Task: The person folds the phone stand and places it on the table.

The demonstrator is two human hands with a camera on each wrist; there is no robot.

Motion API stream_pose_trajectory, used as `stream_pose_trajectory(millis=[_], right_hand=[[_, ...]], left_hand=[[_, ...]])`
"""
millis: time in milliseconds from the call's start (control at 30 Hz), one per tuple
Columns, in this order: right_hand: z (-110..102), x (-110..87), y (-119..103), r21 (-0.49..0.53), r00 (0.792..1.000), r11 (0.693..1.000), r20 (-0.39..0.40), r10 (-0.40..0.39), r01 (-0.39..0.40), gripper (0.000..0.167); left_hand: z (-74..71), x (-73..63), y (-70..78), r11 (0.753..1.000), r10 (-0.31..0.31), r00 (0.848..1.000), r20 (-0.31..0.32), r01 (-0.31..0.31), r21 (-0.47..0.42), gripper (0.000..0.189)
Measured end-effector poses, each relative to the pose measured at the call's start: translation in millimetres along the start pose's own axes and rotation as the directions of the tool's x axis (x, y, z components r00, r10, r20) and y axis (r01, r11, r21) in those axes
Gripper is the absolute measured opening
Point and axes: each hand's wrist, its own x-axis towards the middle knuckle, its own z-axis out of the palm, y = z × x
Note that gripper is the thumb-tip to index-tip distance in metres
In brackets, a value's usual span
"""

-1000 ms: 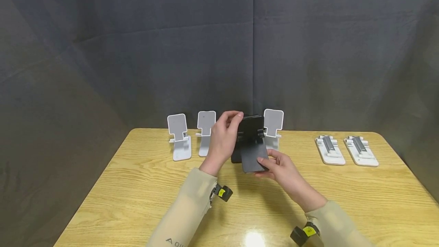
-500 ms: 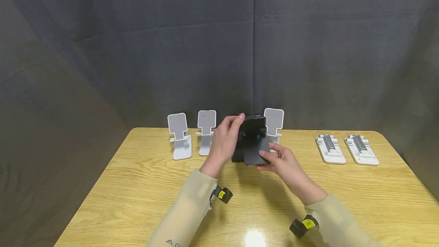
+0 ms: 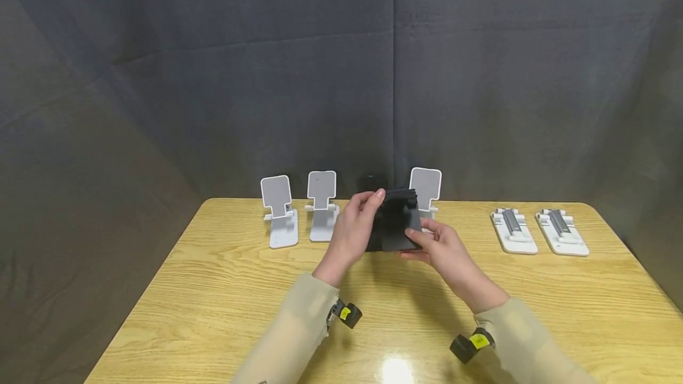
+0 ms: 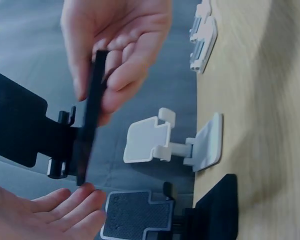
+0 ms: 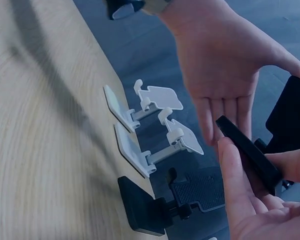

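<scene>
A black phone stand [image 3: 401, 223] is held up between both hands over the back of the table. My right hand [image 3: 447, 256] grips its base, thumb on the near face and fingers behind, as the right wrist view shows. My left hand [image 3: 352, 227] holds it at the far side, thumb at the upper edge. In the left wrist view the left fingers [image 4: 77, 212] reach fairly straight to the end of the base [image 4: 92, 117], and the support plate [image 4: 17, 120] sticks out from it. A second black phone stand [image 5: 140, 207] stands behind, mostly hidden in the head view.
Three white phone stands stand unfolded along the back edge, one [image 3: 276, 197] at the left, one [image 3: 322, 189] beside it, one [image 3: 425, 187] behind the right hand. Two folded white stands [image 3: 514, 232] lie at the right on the wooden table [image 3: 213, 301]. A dark curtain [image 3: 341, 76] hangs behind.
The held stand has tilted and looks shorter in the head view, its lower end higher and its top lower. My right hand has risen slightly; my left hand has come down a little.
</scene>
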Motion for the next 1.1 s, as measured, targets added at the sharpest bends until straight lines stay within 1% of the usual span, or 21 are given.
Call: stream_pose_trajectory(millis=[200, 333, 400, 500, 600, 700, 833, 967, 1033, 1100], right_hand=[[-2, 3.6, -3, 0.011, 0.999, 0.999, 0.009, -0.033, 0.032, 0.044], [-4, 4.4, -3, 0.014, 0.999, 0.999, 0.001, -0.05, 0.049, 0.042], [-5, 5.1, -4, 0.022, 0.998, 0.998, 0.0, -0.06, 0.06, 0.041], [-5, 5.7, -4, 0.046, 0.998, 0.997, -0.004, -0.064, 0.064, 0.04], [-5, 5.8, -5, 0.076, 0.999, 0.996, -0.01, -0.045, 0.046, 0.041], [-4, 4.6, -7, 0.141, 1.0, 0.99, -0.016, -0.014, 0.016, 0.045], [-5, 3.8, -10, 0.216, 1.0, 0.976, -0.005, 0.016, -0.014, 0.059], [-6, 4.0, -12, 0.219, 1.0, 0.975, 0.008, 0.027, -0.028, 0.076], [-6, 4.0, -12, 0.212, 0.999, 0.977, 0.01, 0.034, -0.035, 0.08], [-6, 3.9, -13, 0.204, 0.999, 0.978, 0.01, 0.039, -0.04, 0.08]], left_hand=[[6.6, -6.8, -5.2, 0.999, -0.024, 0.996, 0.087, 0.026, -0.019, 0.078], [10.2, -11.4, -7.7, 0.999, -0.035, 0.991, 0.13, 0.037, -0.02, 0.08], [11.5, -13.3, -9.2, 0.999, -0.028, 0.989, 0.143, 0.032, -0.026, 0.078], [13.1, -15.0, -11.6, 0.999, -0.003, 0.989, 0.145, 0.01, -0.05, 0.072], [13.9, -15.5, -13.2, 0.997, 0.025, 0.99, 0.135, -0.015, -0.078, 0.067], [14.2, -15.7, -13.4, 0.996, 0.029, 0.991, 0.131, -0.017, -0.092, 0.07], [14.0, -15.4, -13.2, 0.995, 0.013, 0.99, 0.142, 0.0, -0.096, 0.078], [13.3, -14.8, -13.1, 0.995, 0.009, 0.988, 0.153, 0.007, -0.104, 0.077], [13.0, -14.9, -12.7, 0.994, 0.009, 0.987, 0.158, 0.009, -0.111, 0.076], [12.9, -14.9, -12.9, 0.993, 0.012, 0.986, 0.164, 0.008, -0.119, 0.074]])
